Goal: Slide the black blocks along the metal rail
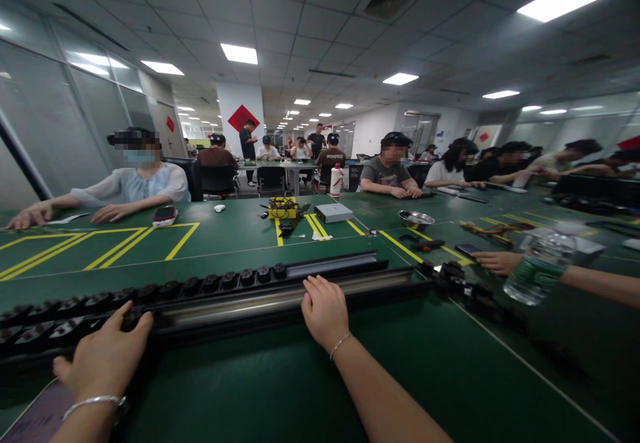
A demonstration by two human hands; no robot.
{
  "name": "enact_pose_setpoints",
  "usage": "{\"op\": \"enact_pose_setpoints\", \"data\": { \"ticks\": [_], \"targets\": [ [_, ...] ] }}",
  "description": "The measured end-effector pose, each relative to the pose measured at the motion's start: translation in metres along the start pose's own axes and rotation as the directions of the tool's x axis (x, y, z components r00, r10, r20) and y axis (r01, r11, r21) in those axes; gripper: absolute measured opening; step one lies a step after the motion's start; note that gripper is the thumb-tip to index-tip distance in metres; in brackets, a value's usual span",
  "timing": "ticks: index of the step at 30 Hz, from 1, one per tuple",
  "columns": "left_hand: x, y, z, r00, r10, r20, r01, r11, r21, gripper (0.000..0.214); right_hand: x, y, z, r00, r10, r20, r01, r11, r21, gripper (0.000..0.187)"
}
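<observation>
A long black power strip rail [240, 300] with a row of black sockets [200, 284] lies across the green table [300, 390] in front of me. My left hand [107, 356] rests on its left part, fingers curled over the rail's near edge by the sockets. My right hand [324, 310] lies palm down on the rail's middle, fingers stretched over the metal channel. Each wrist wears a thin bracelet.
A phone [40, 416] lies at the near left corner. On the right, another person's arm [575, 276] holds a plastic water bottle [540, 263]. Across the table sit several people; a metal bowl [416, 218], a white box [333, 212], a yellow tool [283, 208] and a red phone [165, 215] lie farther off.
</observation>
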State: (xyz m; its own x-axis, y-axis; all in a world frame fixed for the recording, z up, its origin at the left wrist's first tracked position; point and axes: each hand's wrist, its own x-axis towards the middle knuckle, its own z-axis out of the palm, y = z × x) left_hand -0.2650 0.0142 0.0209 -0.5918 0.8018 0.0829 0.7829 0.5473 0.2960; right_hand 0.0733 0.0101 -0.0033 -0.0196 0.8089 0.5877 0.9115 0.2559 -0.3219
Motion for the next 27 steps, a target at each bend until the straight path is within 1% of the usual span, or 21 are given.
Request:
{"op": "enact_pose_setpoints", "data": {
  "ticks": [6, 18, 21, 24, 27],
  "targets": [
    [0.0015, 0.0003, 0.0014, 0.999, -0.036, -0.012, 0.036, 0.999, -0.014, 0.069, 0.0002, 0.0003, -0.0004, 1.0, 0.003, 0.008, -0.004, 1.0, 0.016, 0.035],
    [0.0032, -0.0026, 0.0032, 1.0, -0.007, -0.03, 0.007, 1.0, -0.02, 0.066, 0.0001, -0.0001, 0.0, 1.0, 0.004, 0.009, -0.004, 1.0, -0.007, 0.035],
    [0.0041, -0.0039, 0.0039, 0.999, 0.018, -0.035, -0.019, 1.0, -0.013, 0.066, -0.0002, -0.0001, 0.0, 1.0, 0.003, 0.004, -0.003, 1.0, -0.004, 0.035],
    [0.0034, -0.0037, 0.0026, 0.999, 0.04, -0.032, -0.04, 0.999, -0.016, 0.065, -0.0004, 0.0, 0.0001, 1.0, -0.001, 0.0, 0.001, 1.0, -0.004, 0.035],
    [0.002, -0.0021, 0.0009, 0.999, 0.033, -0.033, -0.033, 0.999, -0.006, 0.065, -0.0004, 0.0001, 0.0001, 1.0, -0.003, -0.001, 0.003, 1.0, -0.005, 0.035]
  ]
}}
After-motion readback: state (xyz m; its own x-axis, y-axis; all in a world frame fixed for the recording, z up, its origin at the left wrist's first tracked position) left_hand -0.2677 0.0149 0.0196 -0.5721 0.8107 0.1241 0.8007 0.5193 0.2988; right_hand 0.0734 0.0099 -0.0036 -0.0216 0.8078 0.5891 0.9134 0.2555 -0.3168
